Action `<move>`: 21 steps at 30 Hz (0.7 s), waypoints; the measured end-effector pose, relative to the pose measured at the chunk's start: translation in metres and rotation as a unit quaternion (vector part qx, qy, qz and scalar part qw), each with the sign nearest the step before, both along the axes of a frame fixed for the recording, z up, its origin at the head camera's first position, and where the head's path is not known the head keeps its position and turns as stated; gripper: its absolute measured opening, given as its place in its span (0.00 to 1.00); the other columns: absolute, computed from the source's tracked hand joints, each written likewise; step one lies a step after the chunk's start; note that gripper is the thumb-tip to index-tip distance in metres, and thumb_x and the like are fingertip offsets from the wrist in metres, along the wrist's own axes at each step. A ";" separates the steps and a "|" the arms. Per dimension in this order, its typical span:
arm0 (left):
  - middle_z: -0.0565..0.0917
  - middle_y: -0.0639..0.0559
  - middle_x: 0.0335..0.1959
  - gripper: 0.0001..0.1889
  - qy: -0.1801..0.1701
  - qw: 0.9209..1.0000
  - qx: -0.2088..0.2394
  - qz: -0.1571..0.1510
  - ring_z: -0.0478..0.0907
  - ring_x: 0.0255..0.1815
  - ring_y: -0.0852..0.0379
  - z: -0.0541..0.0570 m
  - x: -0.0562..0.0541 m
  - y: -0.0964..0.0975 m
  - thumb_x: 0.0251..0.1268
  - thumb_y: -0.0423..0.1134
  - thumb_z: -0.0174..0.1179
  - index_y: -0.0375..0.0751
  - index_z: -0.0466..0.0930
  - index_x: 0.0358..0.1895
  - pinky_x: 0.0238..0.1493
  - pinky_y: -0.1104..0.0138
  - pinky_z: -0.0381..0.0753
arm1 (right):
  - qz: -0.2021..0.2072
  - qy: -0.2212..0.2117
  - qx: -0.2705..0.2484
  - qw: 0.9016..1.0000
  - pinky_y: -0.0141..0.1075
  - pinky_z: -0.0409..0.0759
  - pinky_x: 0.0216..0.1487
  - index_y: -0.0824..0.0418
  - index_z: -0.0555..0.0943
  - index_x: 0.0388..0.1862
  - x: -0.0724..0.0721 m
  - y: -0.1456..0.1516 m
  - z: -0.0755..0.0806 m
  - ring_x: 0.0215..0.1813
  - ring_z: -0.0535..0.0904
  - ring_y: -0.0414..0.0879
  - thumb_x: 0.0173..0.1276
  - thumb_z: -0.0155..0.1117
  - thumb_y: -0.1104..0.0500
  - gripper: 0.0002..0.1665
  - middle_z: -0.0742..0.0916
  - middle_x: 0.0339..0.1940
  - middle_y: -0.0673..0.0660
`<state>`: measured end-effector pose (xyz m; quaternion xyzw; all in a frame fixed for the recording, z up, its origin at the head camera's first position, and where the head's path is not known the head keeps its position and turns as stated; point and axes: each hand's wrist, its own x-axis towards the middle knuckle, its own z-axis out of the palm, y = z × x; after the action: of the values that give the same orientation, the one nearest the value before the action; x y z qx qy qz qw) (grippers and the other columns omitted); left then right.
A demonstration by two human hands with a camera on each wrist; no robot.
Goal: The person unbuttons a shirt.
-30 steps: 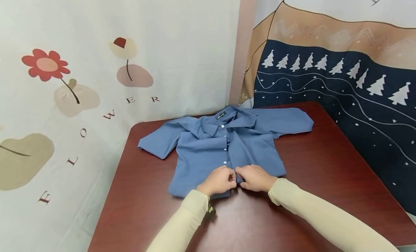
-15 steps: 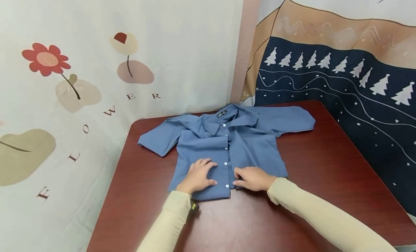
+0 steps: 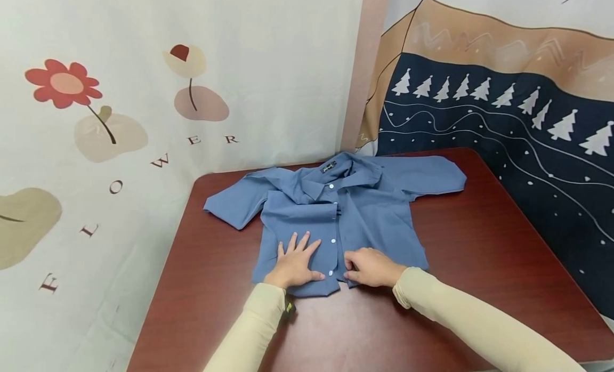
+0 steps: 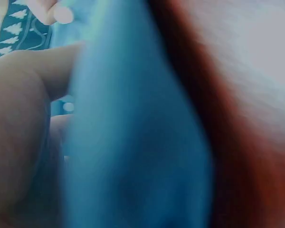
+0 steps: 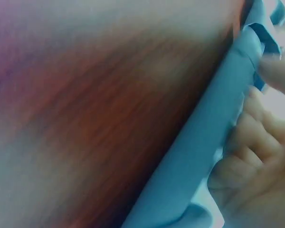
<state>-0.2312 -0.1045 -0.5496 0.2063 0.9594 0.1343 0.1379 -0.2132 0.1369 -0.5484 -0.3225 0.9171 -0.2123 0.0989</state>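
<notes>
A blue button-up shirt lies front side up on the table, collar at the far end, its front edges side by side. My left hand rests on the shirt's lower left front with fingers spread, thumb near the lowest white button. Just across the opening, my right hand has curled fingers and grips the lower corner of the right front at the hem. In the right wrist view the hem runs along the curled fingers. Blurred blue cloth fills much of the left wrist view.
The dark red wooden table carries the shirt, whose sleeves spread to both sides. A white curtain with flower prints hangs behind and left. On the right hangs a dark blue cloth with white trees.
My left hand has left the front opening, moved left and flattened on the shirt with fingers spread. My right hand stays at the lower front; the right hem has shifted slightly toward me.
</notes>
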 end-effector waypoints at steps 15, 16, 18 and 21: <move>0.49 0.47 0.78 0.36 0.017 0.999 -0.027 -0.004 0.38 0.78 0.40 -0.003 -0.025 0.031 0.68 0.61 0.54 0.60 0.55 0.77 0.70 0.40 0.40 | -0.042 -0.064 -0.091 0.993 0.30 0.71 0.25 0.50 0.79 0.16 0.011 -0.029 -0.010 0.18 0.70 0.33 0.60 0.70 0.60 0.14 0.76 0.13 0.39; 0.50 0.47 0.78 0.36 0.016 1.000 -0.027 -0.004 0.38 0.78 0.40 -0.003 -0.024 0.032 0.68 0.61 0.55 0.59 0.56 0.76 0.70 0.40 0.41 | -0.035 -0.066 -0.094 0.993 0.30 0.71 0.24 0.50 0.79 0.16 0.010 -0.028 -0.009 0.18 0.70 0.33 0.60 0.69 0.60 0.14 0.75 0.13 0.39; 0.52 0.46 0.78 0.36 0.016 1.000 -0.020 -0.008 0.42 0.77 0.39 -0.001 -0.023 0.032 0.66 0.60 0.57 0.58 0.58 0.76 0.70 0.40 0.44 | -0.030 -0.058 -0.108 0.992 0.30 0.71 0.22 0.50 0.78 0.17 0.007 -0.024 -0.007 0.17 0.70 0.33 0.60 0.69 0.61 0.14 0.75 0.12 0.39; 0.58 0.44 0.75 0.34 0.026 1.000 0.001 -0.011 0.49 0.75 0.38 0.000 -0.022 0.030 0.65 0.58 0.59 0.55 0.64 0.73 0.69 0.42 0.51 | -0.048 0.015 -0.108 0.993 0.31 0.71 0.24 0.50 0.79 0.22 -0.003 -0.014 0.000 0.20 0.70 0.34 0.61 0.69 0.59 0.11 0.75 0.16 0.40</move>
<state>-0.2532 -0.0740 -0.5493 0.2201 0.9602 0.1280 0.1146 -0.2165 0.1228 -0.5485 -0.2897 0.9047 -0.3097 0.0395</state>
